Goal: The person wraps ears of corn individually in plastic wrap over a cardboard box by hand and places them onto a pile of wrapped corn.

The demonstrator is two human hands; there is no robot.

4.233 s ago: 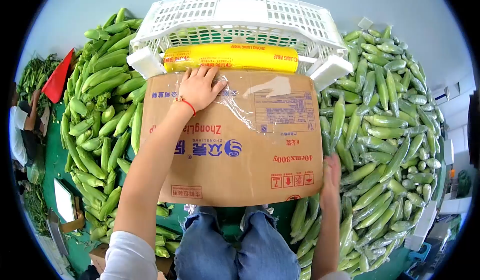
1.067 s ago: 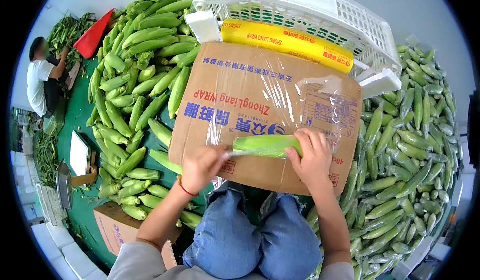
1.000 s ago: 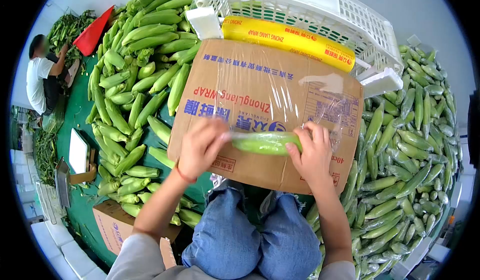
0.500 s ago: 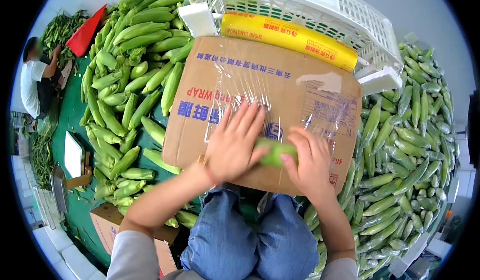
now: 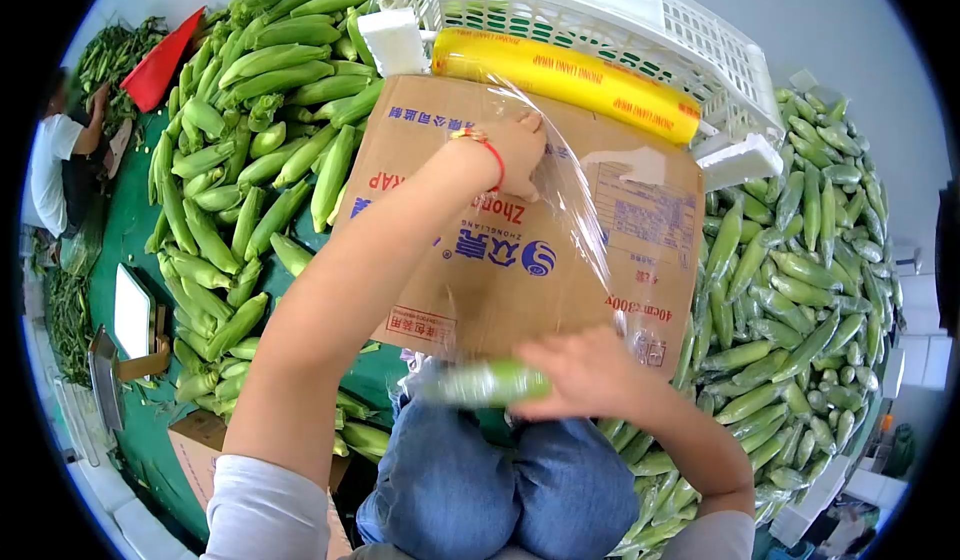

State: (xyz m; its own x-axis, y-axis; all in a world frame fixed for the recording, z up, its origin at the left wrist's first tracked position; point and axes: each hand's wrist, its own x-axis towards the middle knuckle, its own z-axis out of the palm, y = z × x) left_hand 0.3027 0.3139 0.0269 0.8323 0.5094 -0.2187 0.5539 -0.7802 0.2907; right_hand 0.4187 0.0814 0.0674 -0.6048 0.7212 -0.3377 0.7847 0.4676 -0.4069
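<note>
My right hand (image 5: 585, 372), blurred by motion, grips a green ear of corn (image 5: 482, 385) above my knees at the near edge of the cardboard box (image 5: 420, 295). Shiny film seems to cover the ear. Over the far part of the box, my left hand (image 5: 520, 150) is closed at the clear cling film (image 5: 575, 195), its fingers curled and partly hidden. The film runs down from the yellow cling film roll (image 5: 565, 78) towards my right hand.
Unwrapped corn (image 5: 290, 60) is piled on the left. Film-wrapped corn (image 5: 790, 310) is heaped on the right. A white plastic crate (image 5: 600, 5) stands behind the roll. A scale (image 5: 135, 315) sits at the left, and another person (image 5: 60, 165) works beyond it.
My left hand has gone from the corn up to the film near the roll. My right hand has brought the corn towards me and left, off the box's middle.
</note>
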